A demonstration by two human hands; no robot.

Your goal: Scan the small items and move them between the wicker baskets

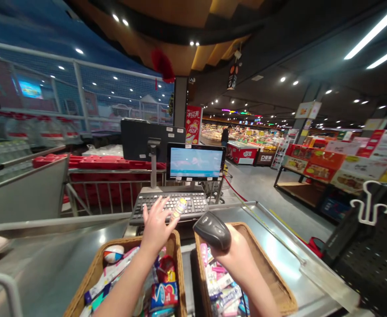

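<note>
My left hand (158,220) is over the front of the black keyboard (196,203), some fingers stretched toward the keys. Between its thumb and fingers is a small yellow-capped container (179,208) with a pale printed label; its exact kind is too blurred to read. A black handheld barcode scanner (212,230) is gripped in my right hand (235,251), its head tilted to the left. Beneath my left arm, a wicker basket (181,277) holds packets and toothpaste-like boxes. The second wicker basket (274,275), below my right hand, contains several small packaged goods.
Behind the keyboard stand a lit monitor (195,160) and a dark screen seen from behind (147,136). The metal counter (64,246) runs beneath both baskets. Boxed goods (325,163) are stacked at right, beyond a white hook (369,207). A person (225,135) stands far off.
</note>
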